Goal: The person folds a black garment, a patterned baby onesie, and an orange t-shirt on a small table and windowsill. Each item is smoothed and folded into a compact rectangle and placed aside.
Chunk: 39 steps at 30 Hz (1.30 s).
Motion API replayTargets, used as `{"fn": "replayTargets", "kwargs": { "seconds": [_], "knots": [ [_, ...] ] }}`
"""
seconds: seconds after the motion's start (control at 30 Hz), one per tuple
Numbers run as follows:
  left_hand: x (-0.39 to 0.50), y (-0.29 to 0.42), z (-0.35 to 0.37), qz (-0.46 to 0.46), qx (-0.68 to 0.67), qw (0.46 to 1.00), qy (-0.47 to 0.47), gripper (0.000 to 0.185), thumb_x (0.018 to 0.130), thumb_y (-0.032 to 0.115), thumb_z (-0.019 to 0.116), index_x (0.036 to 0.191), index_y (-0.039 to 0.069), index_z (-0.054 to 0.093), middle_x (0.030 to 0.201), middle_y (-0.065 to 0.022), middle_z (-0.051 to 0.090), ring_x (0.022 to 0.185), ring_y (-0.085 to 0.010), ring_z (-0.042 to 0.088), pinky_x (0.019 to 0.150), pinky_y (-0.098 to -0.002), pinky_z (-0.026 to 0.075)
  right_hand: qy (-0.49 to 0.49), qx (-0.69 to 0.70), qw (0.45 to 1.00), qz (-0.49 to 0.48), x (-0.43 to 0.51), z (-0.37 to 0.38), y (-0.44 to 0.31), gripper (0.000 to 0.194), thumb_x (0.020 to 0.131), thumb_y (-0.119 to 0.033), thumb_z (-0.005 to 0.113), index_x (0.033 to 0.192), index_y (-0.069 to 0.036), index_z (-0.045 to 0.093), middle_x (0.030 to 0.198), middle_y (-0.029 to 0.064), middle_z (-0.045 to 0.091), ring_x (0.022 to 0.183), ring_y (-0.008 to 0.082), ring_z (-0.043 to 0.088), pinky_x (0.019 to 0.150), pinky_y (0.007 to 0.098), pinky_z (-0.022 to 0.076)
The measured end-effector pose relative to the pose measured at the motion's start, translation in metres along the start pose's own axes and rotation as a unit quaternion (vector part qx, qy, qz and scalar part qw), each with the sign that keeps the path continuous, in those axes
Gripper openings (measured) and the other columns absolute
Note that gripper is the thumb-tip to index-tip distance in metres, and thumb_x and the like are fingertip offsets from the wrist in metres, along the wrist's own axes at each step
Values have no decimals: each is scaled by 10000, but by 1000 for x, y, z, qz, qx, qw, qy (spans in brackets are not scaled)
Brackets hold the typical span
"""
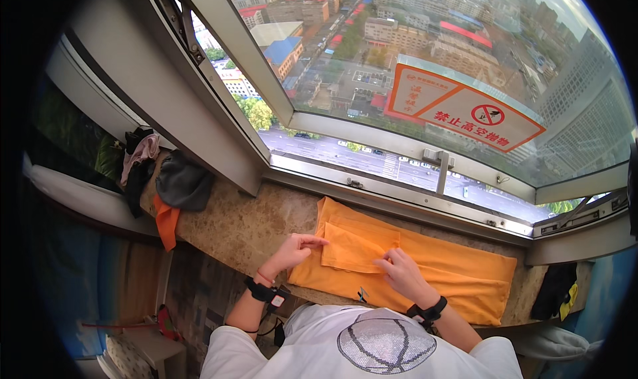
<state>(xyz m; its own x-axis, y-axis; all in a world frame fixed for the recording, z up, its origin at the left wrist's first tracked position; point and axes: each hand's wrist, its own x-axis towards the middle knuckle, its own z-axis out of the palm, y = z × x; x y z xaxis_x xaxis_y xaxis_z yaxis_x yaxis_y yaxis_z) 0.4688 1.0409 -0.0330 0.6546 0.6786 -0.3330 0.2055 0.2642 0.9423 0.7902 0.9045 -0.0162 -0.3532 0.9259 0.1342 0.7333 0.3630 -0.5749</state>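
A yellow-orange garment [458,259], probably a shirt, lies folded lengthwise on the stone windowsill [234,229] before me. Its folded sleeve or flap [351,249] rests on top, towards the left end. My left hand [297,249] is at the flap's left edge, fingers stretched forward and thumb apart, with no cloth visible in its grasp. At the flap's right edge is my right hand [402,273], its fingers bent down to the cloth; whether they pinch it is unclear. A small dark and blue mark [362,294] shows on the garment's near side.
The tilted window [398,134], with its handle [441,169], stands ajar beyond the sill, high above a street. A sign with writing [466,104] is on the glass. Grey, orange and pink clothes [184,179] lie left; black and yellow cloth [553,291] hangs right.
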Motion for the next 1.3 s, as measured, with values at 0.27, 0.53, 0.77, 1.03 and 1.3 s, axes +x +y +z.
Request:
{"fn": "replayTargets", "kwargs": {
  "seconds": [0.27,0.53,0.77,1.03,1.3],
  "knots": [
    [-5,37,25,176,250,909,282,412,908,-103,521,1283,-13,663,1252,-168,705,1227,-334,656,1014,-352,532,0,23,999,25,-4,-6,-6,321,801,-262,822,1027,-91,672,907,88,591,853,296,588,745,402,491],
    [-7,-7,82,167,569,796,121,632,960,472,633,1530,242,487,1666,-128,295,1553,-425,171,1196,-657,210,13,-31,999,6,11,5,-4,293,850,-227,778,1091,-110,660,877,87,596,862,292,595,743,398,493],
    [-9,-11,84,171,540,812,140,583,950,463,652,1485,257,551,1650,-153,324,1545,-471,153,1194,-670,166,-40,-11,988,152,-25,-4,19,260,868,-271,764,1027,-96,654,766,92,647,749,322,650,639,437,503],
    [11,4,136,210,533,806,149,556,957,370,644,1494,267,541,1651,-172,310,1535,-505,139,1195,-694,74,116,33,962,246,-14,-7,17,142,895,-146,705,1016,-80,671,817,118,646,768,322,654,668,423,520],
    [22,-20,120,153,536,805,204,581,1018,369,531,1559,177,445,1668,-185,268,1540,-515,88,1185,-701,87,103,3,992,71,5,0,44,93,877,-88,635,967,-70,649,969,135,639,875,355,641,719,449,529]
  ]
}}
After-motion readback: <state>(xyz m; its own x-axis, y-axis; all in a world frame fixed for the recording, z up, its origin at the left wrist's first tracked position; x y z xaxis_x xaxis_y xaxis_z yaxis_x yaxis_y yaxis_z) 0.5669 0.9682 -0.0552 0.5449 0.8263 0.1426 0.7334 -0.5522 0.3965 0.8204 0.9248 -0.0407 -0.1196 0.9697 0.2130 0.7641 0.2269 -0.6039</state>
